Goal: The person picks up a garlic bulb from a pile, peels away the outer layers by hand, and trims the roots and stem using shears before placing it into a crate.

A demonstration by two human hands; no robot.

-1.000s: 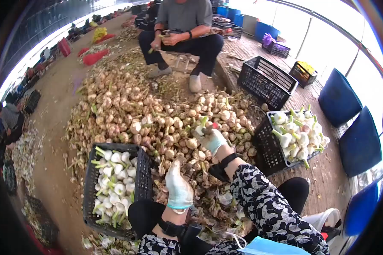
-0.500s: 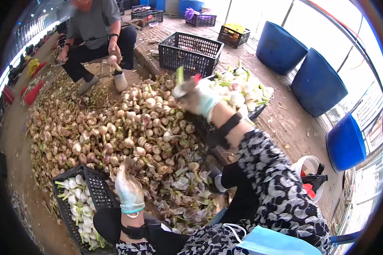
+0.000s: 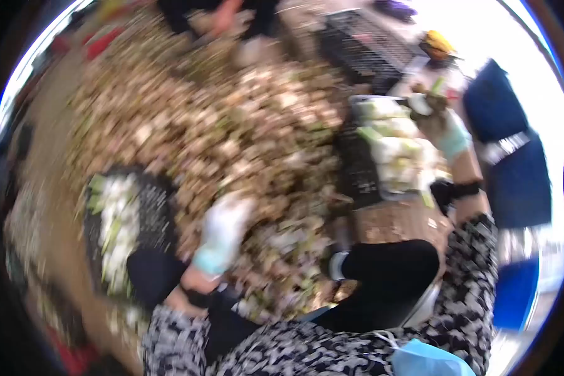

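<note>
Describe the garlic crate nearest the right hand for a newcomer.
Find the broad brown garlic pile filling the middle. Along its right edge stands a dark crate heaped with white bulbs, the gloved right hand at its far right corner. The other crate of white bulbs sits by the left knee; this one is nearer the blue tubs.

"From here, what's in the right hand [image 3: 443, 122]?"
"A garlic bulb [image 3: 421, 104], blurred."
"The left hand [image 3: 224, 229]?"
"Too smeared to tell whether it grips anything."
"And beyond both?"
"A person [image 3: 224, 17], mostly cut off above."
</note>
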